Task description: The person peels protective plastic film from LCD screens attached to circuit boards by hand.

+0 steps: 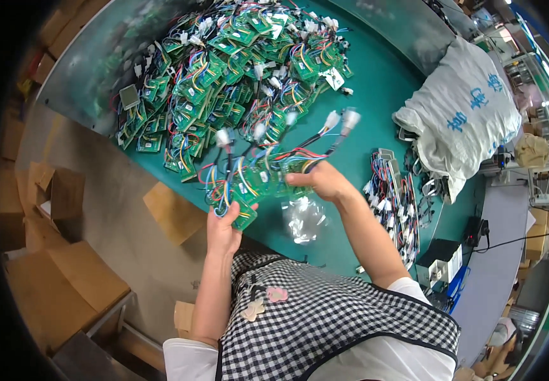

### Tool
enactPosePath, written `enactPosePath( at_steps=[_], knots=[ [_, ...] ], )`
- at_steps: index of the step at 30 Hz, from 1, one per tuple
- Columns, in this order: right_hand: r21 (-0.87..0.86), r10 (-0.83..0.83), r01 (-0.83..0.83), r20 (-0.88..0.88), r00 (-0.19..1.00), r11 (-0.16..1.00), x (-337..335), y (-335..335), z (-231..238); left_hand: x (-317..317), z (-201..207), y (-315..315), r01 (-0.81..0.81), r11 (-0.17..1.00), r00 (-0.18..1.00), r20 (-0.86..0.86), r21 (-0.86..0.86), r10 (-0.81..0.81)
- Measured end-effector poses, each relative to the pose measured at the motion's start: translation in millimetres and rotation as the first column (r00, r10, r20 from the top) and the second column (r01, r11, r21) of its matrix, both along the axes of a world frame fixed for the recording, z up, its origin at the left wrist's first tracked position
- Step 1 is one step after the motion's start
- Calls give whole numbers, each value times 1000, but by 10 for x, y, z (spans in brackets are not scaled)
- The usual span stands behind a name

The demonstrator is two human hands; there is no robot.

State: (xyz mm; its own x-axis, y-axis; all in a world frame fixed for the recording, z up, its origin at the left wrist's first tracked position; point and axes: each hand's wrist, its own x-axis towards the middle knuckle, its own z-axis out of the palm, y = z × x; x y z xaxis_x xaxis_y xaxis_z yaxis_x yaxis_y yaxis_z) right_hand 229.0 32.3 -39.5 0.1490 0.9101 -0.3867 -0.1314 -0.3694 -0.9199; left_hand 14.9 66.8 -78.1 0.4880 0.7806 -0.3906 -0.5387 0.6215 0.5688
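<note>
My left hand [225,230] is closed round the near end of several green circuit boards [249,183] with coloured wires and white plugs. At the right end of the same row, my right hand [323,181] grips a circuit board, thumb on top. The boards are held up side by side over the near part of the green table [376,89]; motion blurs them a little. White plugs [349,120] on black and red leads stick up past my right hand. Just beyond lies a big pile of similar wired boards [224,82].
A clear plastic bag with small white parts [303,220] lies near my right forearm. To the right are bundled wire harnesses [395,203], a stuffed white sack [465,114] and a small white-and-black device [438,263]. Cardboard boxes [71,286] stand on the floor at left.
</note>
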Motion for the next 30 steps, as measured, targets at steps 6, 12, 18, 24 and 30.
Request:
enactPosePath(
  at_steps=[6, 12, 18, 24, 30],
  knots=[
    [21, -215, 215, 8, 977, 976, -196, 179, -239, 314, -84, -20, 21, 994, 994, -109, 110, -9],
    [264, -59, -153, 651, 756, 952, 189, 265, -147, 417, -191, 231, -94, 995, 991, -93, 26, 96],
    [99, -52, 61, -96, 994, 993, 110, 393, -214, 670, -118, 294, 168, 976, 972, 187, -140, -141],
    [165, -169, 86, 603, 780, 983, -2, 648, -341, 1245, -325, 366, -172, 932, 881, -373, 318, 290],
    [136, -62, -31, 632, 773, 990, 1022, 1344, 219, 1990, -143, 1076, 48, 990, 999, -16, -136, -51]
  ],
)
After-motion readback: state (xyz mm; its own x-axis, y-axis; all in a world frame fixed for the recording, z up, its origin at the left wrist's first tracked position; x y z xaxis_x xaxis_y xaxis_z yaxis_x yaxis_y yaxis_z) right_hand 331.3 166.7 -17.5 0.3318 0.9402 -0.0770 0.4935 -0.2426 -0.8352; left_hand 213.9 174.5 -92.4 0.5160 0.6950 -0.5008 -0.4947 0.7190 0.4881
